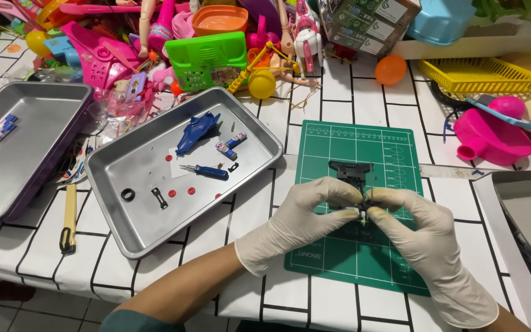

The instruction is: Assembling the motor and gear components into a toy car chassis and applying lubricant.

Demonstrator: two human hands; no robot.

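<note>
Black toy chassis (351,175) pinched in both your gloved hands' fingers (339,197) above green mat (339,246); loose grip could drop small parts

You are looking at one package: a dark cardboard box (364,24) with green and white labels, lying tilted at the table's far edge among toys.

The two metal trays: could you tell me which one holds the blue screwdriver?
The nearer tray, beside the green mat, holds the screwdriver. The far-left tray holds only a small blue-and-white item.
</note>
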